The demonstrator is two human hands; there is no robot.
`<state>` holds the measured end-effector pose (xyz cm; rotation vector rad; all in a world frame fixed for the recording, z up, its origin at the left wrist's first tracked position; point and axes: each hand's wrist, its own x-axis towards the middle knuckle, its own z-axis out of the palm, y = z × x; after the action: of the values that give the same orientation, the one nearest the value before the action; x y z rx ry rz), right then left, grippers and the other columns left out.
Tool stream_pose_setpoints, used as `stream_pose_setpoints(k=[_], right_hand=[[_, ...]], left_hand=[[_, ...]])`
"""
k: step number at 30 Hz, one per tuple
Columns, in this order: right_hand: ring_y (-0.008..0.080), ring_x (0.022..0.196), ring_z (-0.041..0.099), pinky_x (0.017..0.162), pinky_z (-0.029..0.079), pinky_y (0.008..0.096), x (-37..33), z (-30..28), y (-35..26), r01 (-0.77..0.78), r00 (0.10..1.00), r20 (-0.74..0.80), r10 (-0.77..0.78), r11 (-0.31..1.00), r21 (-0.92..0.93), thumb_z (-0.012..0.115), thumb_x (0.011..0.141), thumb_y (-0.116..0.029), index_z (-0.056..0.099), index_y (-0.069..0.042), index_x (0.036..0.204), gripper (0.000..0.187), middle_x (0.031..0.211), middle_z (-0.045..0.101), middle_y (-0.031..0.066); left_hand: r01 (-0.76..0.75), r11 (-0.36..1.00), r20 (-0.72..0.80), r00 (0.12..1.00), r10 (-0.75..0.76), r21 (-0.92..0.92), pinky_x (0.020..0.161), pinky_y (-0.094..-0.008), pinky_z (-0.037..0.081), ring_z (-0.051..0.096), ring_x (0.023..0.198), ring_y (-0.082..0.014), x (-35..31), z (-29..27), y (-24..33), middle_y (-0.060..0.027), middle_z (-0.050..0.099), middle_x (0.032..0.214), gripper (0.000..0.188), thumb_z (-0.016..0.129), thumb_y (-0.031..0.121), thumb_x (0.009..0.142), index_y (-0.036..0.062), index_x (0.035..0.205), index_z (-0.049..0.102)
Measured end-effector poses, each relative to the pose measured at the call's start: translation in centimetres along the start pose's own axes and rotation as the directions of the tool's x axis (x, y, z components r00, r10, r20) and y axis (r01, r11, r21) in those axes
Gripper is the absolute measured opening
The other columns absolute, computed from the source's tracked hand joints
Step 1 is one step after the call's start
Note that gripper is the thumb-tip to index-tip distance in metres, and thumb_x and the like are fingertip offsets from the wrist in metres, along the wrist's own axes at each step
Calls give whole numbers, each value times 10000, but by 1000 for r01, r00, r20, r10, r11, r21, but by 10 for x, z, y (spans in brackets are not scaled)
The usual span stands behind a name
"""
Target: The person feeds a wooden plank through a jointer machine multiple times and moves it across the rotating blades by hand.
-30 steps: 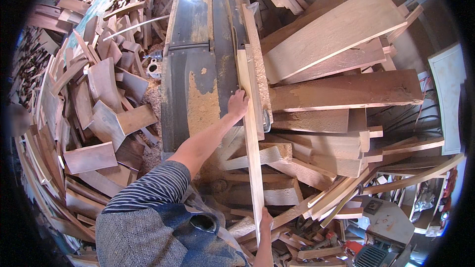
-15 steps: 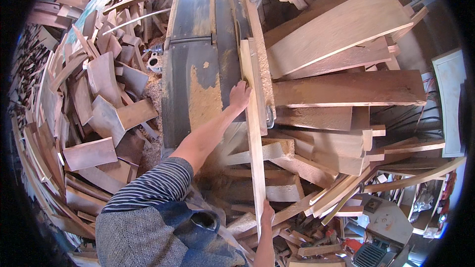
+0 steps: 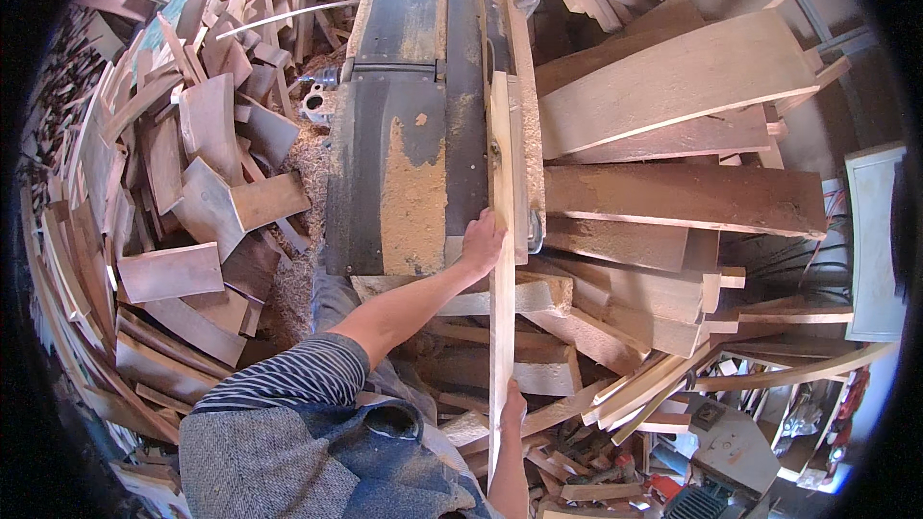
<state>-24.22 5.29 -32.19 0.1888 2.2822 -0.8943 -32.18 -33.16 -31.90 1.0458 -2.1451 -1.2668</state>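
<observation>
A long, narrow wooden board (image 3: 503,303) runs lengthwise along the right side of a dark jointer table (image 3: 365,192), beside the upright wooden fence (image 3: 520,125). Its near part sticks out past the table's near end. My left hand (image 3: 484,242) presses on the board near that end, fingers curled against its left side. Nearer to me, my right hand (image 3: 513,406) grips the board close to its near end, the thumb along it. Parts of the right fingers are hidden behind the wood. Sawdust (image 3: 413,221) coats part of the table.
Curved offcuts (image 3: 207,125) are heaped on the left, above wood shavings (image 3: 298,259). Wide planks (image 3: 673,192) lie stacked to the right of the fence. A grey machine with a motor (image 3: 735,447) stands at the lower right. Short blocks (image 3: 548,370) lie below the jointer's near end.
My left hand has slid back toward me along the board, to near the table's near end. My right hand still holds the board's near part. The whole view has shifted slightly.
</observation>
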Motion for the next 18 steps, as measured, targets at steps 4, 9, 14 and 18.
stream_pose_setpoints(k=[4, 9, 14, 18], right_hand=[[281, 984, 685, 886, 506, 400, 20, 1, 20, -25, 1000, -8, 25, 1000, -10, 496, 1010, -544, 682, 67, 1218, 671, 1074, 738, 217], [286, 1003, 679, 909, 497, 399, 20, 3, 2, -28, 999, 36, 29, 999, -22, 492, 1007, -559, 690, 62, 1203, 682, 1078, 736, 216], [284, 923, 650, 841, 491, 417, 20, 7, -15, -2, 1000, -15, 1, 996, -87, 493, 959, -682, 704, 116, 1103, 837, 989, 722, 214], [304, 938, 654, 855, 488, 429, 24, 12, -15, -14, 1000, -25, 13, 999, -31, 481, 957, -696, 697, 123, 1118, 862, 1015, 718, 239]], left_hand=[[-16, 1000, 26, 1000, 16, 8, 889, -510, 451, 579, 986, -413, 13, 4, 0, -210, 586, 1219, 253, 564, 225, 959, 15, 1095, 598], [32, 999, -41, 999, -33, -24, 894, -507, 454, 580, 988, -410, 21, 6, -8, -204, 586, 1231, 248, 575, 227, 953, 18, 1087, 581], [49, 999, -58, 997, -50, -20, 903, -506, 455, 583, 1001, -415, 33, 8, -14, -199, 586, 1239, 256, 578, 229, 951, 28, 1110, 572], [53, 998, -18, 998, -54, -30, 911, -514, 452, 586, 996, -420, 39, 6, -11, -200, 585, 1240, 259, 577, 223, 947, 24, 1113, 566]])
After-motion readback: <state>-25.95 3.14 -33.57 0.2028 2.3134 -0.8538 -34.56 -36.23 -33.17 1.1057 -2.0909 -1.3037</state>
